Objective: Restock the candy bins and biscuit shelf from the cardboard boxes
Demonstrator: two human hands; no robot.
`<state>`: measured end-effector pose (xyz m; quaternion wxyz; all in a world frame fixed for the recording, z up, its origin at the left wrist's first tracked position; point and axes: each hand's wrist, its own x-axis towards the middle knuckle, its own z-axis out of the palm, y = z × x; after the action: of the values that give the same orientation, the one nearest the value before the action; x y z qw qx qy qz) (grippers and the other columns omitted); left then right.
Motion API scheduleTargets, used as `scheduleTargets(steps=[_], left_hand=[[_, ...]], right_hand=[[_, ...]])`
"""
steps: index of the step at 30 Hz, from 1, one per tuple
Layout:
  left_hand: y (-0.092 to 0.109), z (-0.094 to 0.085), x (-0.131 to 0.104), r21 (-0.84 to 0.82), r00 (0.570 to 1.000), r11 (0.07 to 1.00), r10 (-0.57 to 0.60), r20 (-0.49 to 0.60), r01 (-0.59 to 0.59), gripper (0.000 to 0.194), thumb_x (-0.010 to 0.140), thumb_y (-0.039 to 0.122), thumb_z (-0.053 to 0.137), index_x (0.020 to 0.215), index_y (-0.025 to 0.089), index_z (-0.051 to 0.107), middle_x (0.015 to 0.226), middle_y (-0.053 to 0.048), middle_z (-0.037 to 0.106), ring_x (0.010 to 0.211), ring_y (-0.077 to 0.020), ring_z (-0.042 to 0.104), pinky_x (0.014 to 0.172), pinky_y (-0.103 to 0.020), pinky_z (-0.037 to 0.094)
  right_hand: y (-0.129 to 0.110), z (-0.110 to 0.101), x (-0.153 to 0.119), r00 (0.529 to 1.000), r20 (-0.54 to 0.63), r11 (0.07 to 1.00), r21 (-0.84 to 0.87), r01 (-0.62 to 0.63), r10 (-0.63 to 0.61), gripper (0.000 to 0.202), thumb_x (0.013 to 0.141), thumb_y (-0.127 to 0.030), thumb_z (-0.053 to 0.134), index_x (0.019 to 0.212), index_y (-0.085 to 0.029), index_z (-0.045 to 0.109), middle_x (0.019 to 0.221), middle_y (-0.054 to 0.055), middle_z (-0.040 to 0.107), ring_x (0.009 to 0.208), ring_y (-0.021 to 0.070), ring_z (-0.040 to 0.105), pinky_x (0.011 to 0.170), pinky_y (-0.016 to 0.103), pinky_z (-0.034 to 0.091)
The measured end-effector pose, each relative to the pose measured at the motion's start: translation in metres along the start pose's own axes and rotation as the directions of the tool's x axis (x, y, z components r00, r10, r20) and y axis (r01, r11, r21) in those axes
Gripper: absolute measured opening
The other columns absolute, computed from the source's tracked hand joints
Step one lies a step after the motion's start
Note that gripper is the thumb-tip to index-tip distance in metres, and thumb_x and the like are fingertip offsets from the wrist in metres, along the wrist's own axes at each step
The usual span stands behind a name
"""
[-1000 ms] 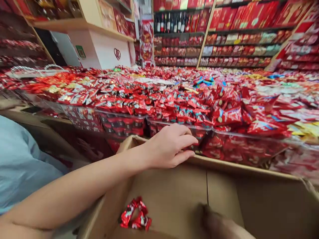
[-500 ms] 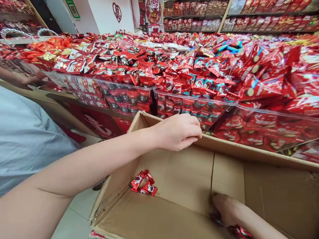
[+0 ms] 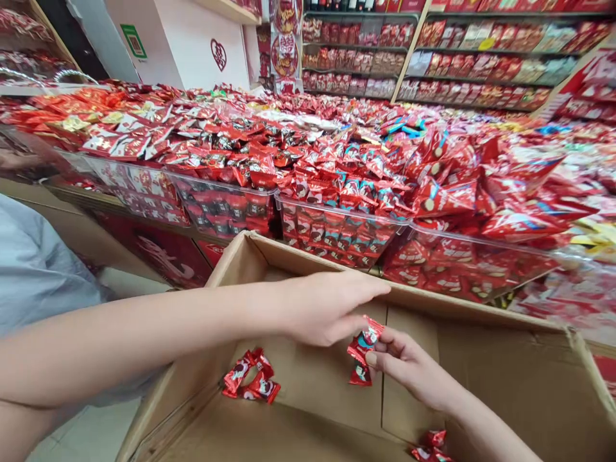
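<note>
My right hand [image 3: 404, 362] pinches a few red wrapped candies [image 3: 364, 343], marked with white and blue, above the floor of a cardboard box [image 3: 332, 391]. Just up and to the left of them is my left hand [image 3: 332, 305], palm turned down, its fingers stretched out and the thumb apart. The thumb is close to the candies; whether it touches them I cannot tell. A small cluster of red wrapped candies [image 3: 251, 377] lies in the box's left part. More red candies [image 3: 432, 448] lie near the lower edge of the view, partly cut off.
Clear plastic bins [image 3: 337, 215] heaped with red wrapped sweets line the box's far side. At the left stands a person in a light blue-grey garment [image 3: 38, 263], with a hand [image 3: 19, 160] by the bins. Shelves [image 3: 356, 48] of packets fill the back wall.
My right hand has risen from the box floor with candies in it. My left hand has opened from a closed shape and moved nearer the right. The camera view has shifted.
</note>
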<state>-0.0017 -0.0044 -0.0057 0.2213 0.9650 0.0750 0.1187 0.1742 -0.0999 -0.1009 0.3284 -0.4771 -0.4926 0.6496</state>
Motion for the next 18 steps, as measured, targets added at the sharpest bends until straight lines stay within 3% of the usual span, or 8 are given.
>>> scheduleTargets(steps=[3,6,9,13,16,18], left_hand=[[0.008,0.007,0.002,-0.12,0.978,0.982,-0.123,0.167,0.144,0.048,0.079,0.033,0.054,0.12,0.008,0.045,0.106,-0.014,0.058,0.092,-0.0204,0.056,0.074,-0.027,0.045],[0.008,0.011,0.001,-0.253,0.957,0.94,-0.17,0.233,0.229,0.032,0.074,0.027,0.06,0.103,0.015,0.056,0.087,-0.004,0.063,0.073,-0.0134,0.058,0.062,-0.019,0.043],[0.007,0.01,-0.003,-0.307,0.937,0.891,-0.28,0.207,0.334,0.028,0.069,0.019,0.06,0.097,0.017,0.055,0.077,0.0,0.062,0.063,-0.0097,0.054,0.054,-0.016,0.04],[0.012,0.005,-0.007,-0.224,0.953,0.927,-0.289,0.089,0.302,0.024,0.064,0.01,0.05,0.086,0.018,0.053,0.077,0.001,0.057,0.063,-0.0092,0.049,0.052,-0.016,0.038],[0.016,0.003,-0.007,-0.163,0.961,0.95,-0.251,0.118,0.268,0.012,0.061,0.009,0.046,0.07,0.017,0.05,0.076,0.001,0.053,0.068,-0.0097,0.047,0.056,-0.017,0.038],[0.018,0.005,-0.007,-0.133,0.941,0.938,-0.299,0.157,0.32,0.003,0.065,0.015,0.046,0.066,0.018,0.045,0.071,0.002,0.05,0.063,-0.0094,0.046,0.051,-0.017,0.035]], right_hand=[[-0.014,0.012,-0.003,0.994,-0.035,0.99,0.093,0.103,-0.1,0.021,0.071,-0.036,0.062,0.078,-0.018,0.054,0.068,-0.003,0.053,0.062,0.0091,0.047,0.062,0.024,0.041],[-0.015,0.02,-0.003,0.99,-0.051,0.986,0.095,0.139,-0.135,0.019,0.071,-0.034,0.063,0.079,-0.018,0.056,0.069,-0.003,0.053,0.062,0.0086,0.046,0.06,0.023,0.04],[-0.008,0.022,-0.004,0.987,-0.076,0.983,0.108,0.149,-0.141,0.019,0.069,-0.031,0.065,0.076,-0.017,0.054,0.068,-0.002,0.054,0.062,0.0095,0.046,0.06,0.024,0.04],[0.001,0.022,-0.002,0.978,-0.184,0.977,0.17,0.128,-0.096,0.023,0.067,-0.034,0.066,0.066,-0.016,0.052,0.058,-0.003,0.054,0.054,0.0086,0.047,0.055,0.023,0.039],[0.006,0.025,0.003,0.982,-0.171,0.931,0.341,0.131,-0.076,0.026,0.062,-0.034,0.071,0.064,-0.016,0.053,0.055,-0.003,0.057,0.048,0.008,0.05,0.05,0.022,0.04],[0.008,0.029,0.007,0.984,-0.152,0.886,0.439,0.147,-0.088,0.026,0.059,-0.032,0.073,0.063,-0.016,0.054,0.053,-0.003,0.058,0.045,0.0074,0.051,0.047,0.021,0.04]])
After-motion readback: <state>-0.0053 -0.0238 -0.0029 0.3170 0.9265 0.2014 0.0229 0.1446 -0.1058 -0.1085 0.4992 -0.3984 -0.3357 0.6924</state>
